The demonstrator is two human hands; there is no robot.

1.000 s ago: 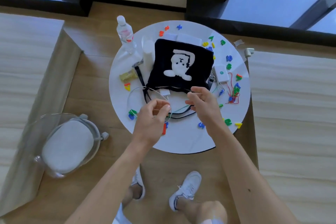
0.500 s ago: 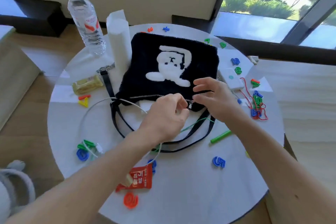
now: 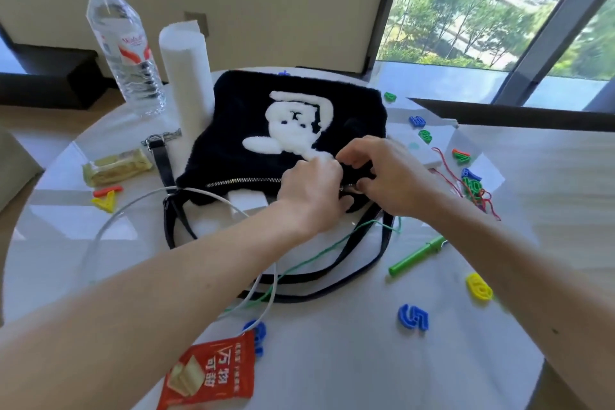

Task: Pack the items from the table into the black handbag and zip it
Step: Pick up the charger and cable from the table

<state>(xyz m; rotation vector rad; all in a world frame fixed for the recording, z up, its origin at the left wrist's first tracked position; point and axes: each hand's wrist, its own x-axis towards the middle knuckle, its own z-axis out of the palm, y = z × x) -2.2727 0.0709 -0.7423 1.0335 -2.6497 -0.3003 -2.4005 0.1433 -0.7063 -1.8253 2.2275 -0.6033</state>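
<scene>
The fluffy black handbag with a white cartoon figure lies flat on the round white table. Its silver zipper runs along the near edge and looks closed on the left stretch. My left hand has curled fingers gripping the bag's edge at the zipper. My right hand pinches the bag at the zipper's right end, where a bit of metal shows between the hands. The slider itself is mostly hidden. The black strap loops toward me.
Around the bag lie a water bottle, a white roll, a yellow snack pack, a red snack packet, a white cable, a green pen, a white box and several plastic numbers such as a blue 5.
The view has dropped much closer to the table. Both hands moved up from the strap area onto the bag's zipper edge and closed on it near its right end.
</scene>
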